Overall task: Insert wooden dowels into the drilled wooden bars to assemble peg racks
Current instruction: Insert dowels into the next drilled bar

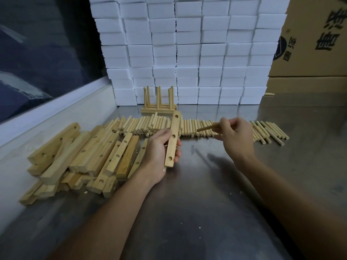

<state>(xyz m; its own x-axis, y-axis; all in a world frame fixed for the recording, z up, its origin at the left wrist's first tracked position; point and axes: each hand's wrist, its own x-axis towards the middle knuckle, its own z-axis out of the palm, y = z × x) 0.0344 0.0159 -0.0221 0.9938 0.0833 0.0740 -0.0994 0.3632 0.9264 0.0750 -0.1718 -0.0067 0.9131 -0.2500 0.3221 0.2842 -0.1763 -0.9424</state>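
Observation:
My left hand [159, 147] grips a drilled wooden bar [173, 137] with three holes, held lengthwise above the metal table [197, 184]. To its right, my right hand [234, 136] pinches a single wooden dowel [207, 127] whose tip points left toward the bar, a short gap away. A long row of loose dowels [146, 126] lies across the table behind both hands. A heap of drilled bars [84, 156] sits at the left.
Assembled peg racks [159, 104] stand at the back against a wall of white foam blocks [187, 53]. Cardboard boxes [309, 38] rise at the right. A white ledge [56, 109] runs along the table's left side.

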